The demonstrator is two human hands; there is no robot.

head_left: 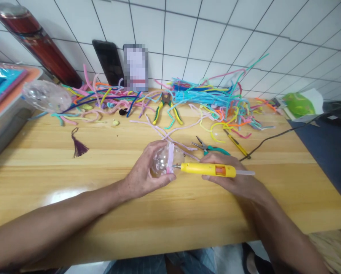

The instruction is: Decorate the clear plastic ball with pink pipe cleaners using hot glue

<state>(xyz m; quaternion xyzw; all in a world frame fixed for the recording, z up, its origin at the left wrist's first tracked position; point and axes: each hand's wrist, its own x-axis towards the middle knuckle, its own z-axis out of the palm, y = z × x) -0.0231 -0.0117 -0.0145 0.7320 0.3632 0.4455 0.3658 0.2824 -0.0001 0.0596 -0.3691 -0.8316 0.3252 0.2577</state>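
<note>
My left hand [143,171] is wrapped round a clear, rounded plastic piece [160,160] that looks like the bottom of a bottle. A lilac pipe cleaner band [171,155] runs across it, with a pinkish patch at the lower end. In my right hand [223,179] is a yellow hot glue gun [199,168], a whitish glue stick [245,172] poking out of its rear. Its metal nozzle points left and meets, or nearly meets, the band. Just beyond my right hand lie teal needle-nose pliers [207,147], partly hidden by it.
Behind are a heap of coloured pipe cleaners [204,95], yellow-green pliers [167,108] and a yellow craft knife [236,144]. A purple tassel [79,145], clear plastic bottle piece [46,96], red thermos [42,45] and phone [108,62] stand leftward. A black cable [281,133] crosses the right side.
</note>
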